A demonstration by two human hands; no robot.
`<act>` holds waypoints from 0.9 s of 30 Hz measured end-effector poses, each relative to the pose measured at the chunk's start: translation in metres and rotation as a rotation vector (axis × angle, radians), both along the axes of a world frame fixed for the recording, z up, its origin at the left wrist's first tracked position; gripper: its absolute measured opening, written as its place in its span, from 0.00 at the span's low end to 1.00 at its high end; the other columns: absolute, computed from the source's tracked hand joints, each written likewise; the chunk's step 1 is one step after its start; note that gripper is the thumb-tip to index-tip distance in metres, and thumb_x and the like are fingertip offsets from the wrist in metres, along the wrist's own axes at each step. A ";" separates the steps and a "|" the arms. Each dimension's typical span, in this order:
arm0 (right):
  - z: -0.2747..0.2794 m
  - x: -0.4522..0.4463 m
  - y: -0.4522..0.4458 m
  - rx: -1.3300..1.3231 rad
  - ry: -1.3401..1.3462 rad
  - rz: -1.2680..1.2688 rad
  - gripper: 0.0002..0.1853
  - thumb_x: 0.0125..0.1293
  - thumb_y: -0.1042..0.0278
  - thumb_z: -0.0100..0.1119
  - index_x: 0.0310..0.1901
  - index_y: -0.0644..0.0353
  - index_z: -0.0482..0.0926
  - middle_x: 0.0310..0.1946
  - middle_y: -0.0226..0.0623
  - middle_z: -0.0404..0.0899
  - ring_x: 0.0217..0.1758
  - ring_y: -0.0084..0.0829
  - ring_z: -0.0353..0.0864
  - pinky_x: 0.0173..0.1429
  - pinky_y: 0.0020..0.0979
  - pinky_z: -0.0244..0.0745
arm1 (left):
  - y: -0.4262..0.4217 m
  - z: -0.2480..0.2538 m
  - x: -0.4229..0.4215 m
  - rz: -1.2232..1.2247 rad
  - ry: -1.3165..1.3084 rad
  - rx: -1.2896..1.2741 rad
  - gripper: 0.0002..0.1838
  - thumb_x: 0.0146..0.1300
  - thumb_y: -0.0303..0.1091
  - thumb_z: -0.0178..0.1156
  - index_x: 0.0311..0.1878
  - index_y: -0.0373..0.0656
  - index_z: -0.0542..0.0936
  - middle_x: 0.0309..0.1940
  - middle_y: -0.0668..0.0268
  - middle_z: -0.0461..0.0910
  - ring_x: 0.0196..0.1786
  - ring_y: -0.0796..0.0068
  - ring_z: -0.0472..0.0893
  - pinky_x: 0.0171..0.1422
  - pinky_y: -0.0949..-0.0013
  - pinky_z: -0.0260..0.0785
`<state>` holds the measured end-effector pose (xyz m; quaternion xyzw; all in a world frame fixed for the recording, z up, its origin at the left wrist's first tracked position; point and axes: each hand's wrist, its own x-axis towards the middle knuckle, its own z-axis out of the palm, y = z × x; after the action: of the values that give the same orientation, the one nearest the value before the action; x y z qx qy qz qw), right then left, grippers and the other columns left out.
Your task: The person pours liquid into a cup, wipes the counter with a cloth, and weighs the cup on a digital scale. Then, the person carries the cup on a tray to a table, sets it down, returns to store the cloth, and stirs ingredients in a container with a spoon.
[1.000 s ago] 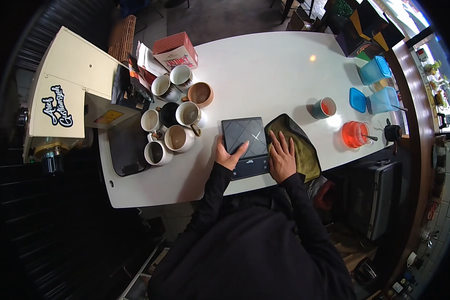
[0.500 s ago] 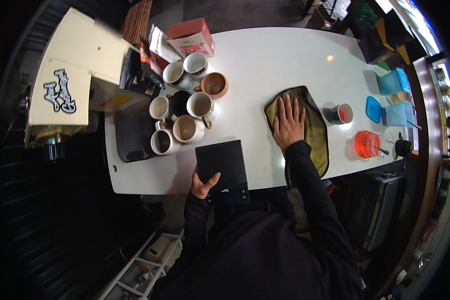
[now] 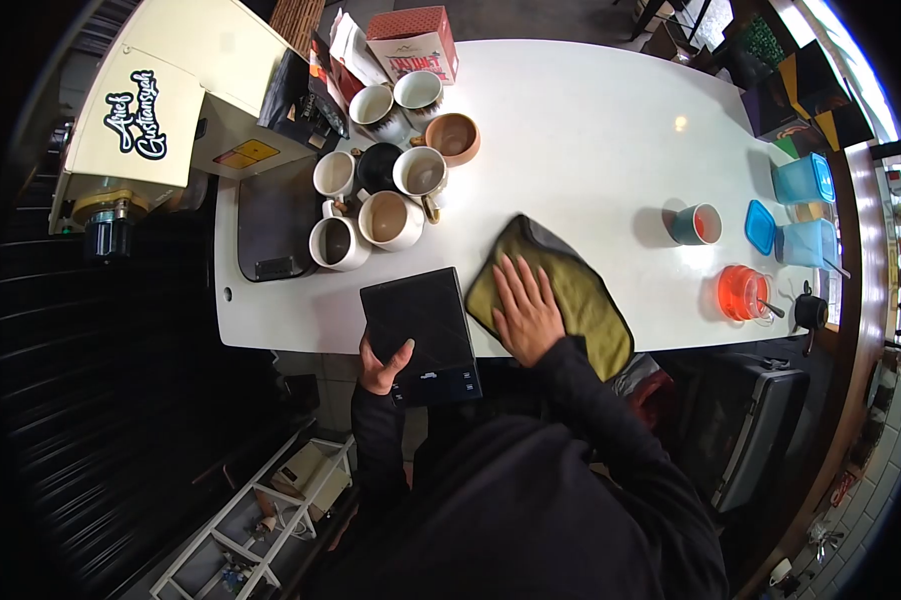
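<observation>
My left hand (image 3: 383, 368) grips the lower left side of a flat black scale (image 3: 418, 322), its thumb on top. The scale is at the table's front edge and partly overhangs it. Spread flat, my right hand (image 3: 527, 312) rests on an olive-green cloth (image 3: 583, 307) with a dark border. The cloth lies on the white table just right of the scale, and its lower corner reaches the front edge. Behind the scale stand several mugs, among them a white one (image 3: 391, 220) and a brown one (image 3: 453, 139).
A cream machine (image 3: 226, 50) and a dark tray (image 3: 276, 225) are at the left. A red-and-white box (image 3: 414, 45) stands behind the mugs. On the right are a teal cup (image 3: 696, 225), a glass of red liquid (image 3: 743, 292) and blue containers (image 3: 803, 180).
The scale has shifted from flat on the table to the front edge in my left hand. My right hand has swept the cloth over the table, lately back toward the scale. The view has shifted.
</observation>
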<state>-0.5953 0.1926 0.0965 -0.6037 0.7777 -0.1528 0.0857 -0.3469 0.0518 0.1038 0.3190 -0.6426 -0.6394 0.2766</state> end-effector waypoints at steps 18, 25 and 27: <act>0.001 0.011 0.054 -0.021 -0.043 0.025 0.35 0.66 0.56 0.56 0.73 0.56 0.59 0.76 0.38 0.54 0.80 0.43 0.49 0.79 0.51 0.44 | -0.001 -0.001 -0.007 0.017 0.082 0.028 0.27 0.58 0.30 0.67 0.61 0.35 0.73 0.52 0.63 0.77 0.52 0.71 0.77 0.62 0.68 0.66; -0.016 -0.061 0.016 -0.027 0.202 -0.243 0.34 0.69 0.55 0.50 0.74 0.58 0.57 0.77 0.39 0.51 0.80 0.47 0.47 0.78 0.57 0.44 | 0.028 0.008 0.039 0.146 0.106 -0.059 0.26 0.60 0.31 0.65 0.61 0.35 0.73 0.52 0.64 0.78 0.52 0.74 0.77 0.61 0.69 0.67; -0.024 -0.060 -0.027 -0.083 0.212 -0.208 0.34 0.70 0.54 0.49 0.74 0.59 0.57 0.77 0.40 0.50 0.80 0.48 0.46 0.77 0.58 0.42 | 0.045 0.007 0.059 0.193 0.057 -0.011 0.25 0.61 0.31 0.65 0.61 0.36 0.73 0.52 0.63 0.78 0.52 0.74 0.77 0.60 0.69 0.68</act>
<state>-0.6550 0.1656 0.0720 -0.5357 0.8337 -0.1284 -0.0382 -0.2879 0.0969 0.1105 0.3596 -0.6040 -0.6151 0.3570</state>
